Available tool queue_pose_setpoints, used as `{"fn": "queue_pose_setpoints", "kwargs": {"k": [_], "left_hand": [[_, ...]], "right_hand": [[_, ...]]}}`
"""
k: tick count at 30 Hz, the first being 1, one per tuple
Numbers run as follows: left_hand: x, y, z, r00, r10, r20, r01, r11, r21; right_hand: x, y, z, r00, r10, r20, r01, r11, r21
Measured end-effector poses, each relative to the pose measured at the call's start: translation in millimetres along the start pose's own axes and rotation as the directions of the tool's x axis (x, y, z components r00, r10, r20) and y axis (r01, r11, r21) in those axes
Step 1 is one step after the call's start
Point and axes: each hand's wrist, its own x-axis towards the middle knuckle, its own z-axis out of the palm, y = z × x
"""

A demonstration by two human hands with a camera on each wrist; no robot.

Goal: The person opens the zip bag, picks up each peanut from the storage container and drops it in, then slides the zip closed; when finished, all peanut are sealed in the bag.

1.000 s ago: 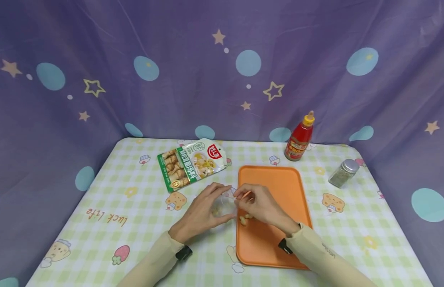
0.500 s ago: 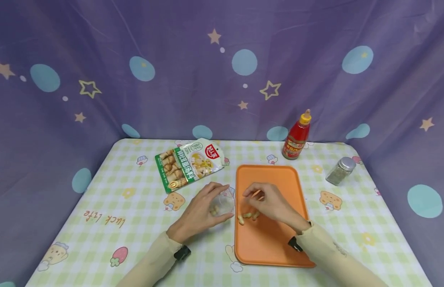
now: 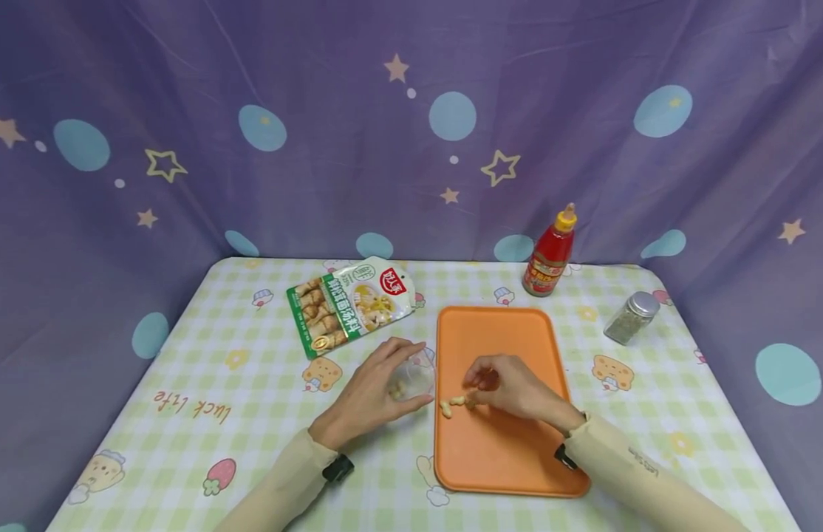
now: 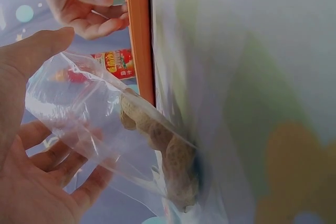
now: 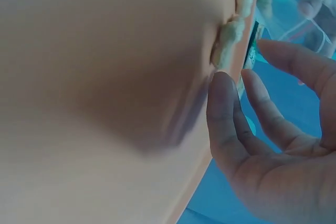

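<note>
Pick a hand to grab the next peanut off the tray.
Right hand, I'd say: its fingertips are right by the peanuts on the tray, while the left hand holds the bag.

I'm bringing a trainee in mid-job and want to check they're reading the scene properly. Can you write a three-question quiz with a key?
1. Multiple choice. What does the left hand hold?
a) the food pouch
b) the clear container
c) the silver-capped jar
2. True or false? The red sauce bottle stands on the tablecloth, off the orange tray.
3. Fill in the blank. On the tray, ____ lie by the fingertips of the right hand.

Key: 1. b; 2. True; 3. peanuts.
</note>
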Motion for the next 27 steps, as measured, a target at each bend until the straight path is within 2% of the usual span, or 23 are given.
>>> {"fn": "queue_pose_setpoints", "kwargs": {"k": [13, 20, 27], "left_hand": [[-0.8, 1.1, 0.3, 1.0, 0.0, 0.006, 0.0, 1.0, -0.005], [-0.2, 2.7, -1.0, 1.0, -0.009, 0.012, 0.009, 1.0, -0.011], [-1.6, 3.0, -0.7, 1.0, -0.014, 0.017, 0.015, 1.0, -0.009]], "right_hand": [[-2.2, 2.3, 7.2, 0.999, 0.019, 0.044, -0.017, 0.998, -0.053], [-8.7, 0.0, 11.5, 1.0, -0.01, 0.021, 0.013, 0.991, -0.131], [-10.3, 0.6, 14.8, 0.999, -0.014, 0.033, 0.017, 0.995, -0.102]]}}
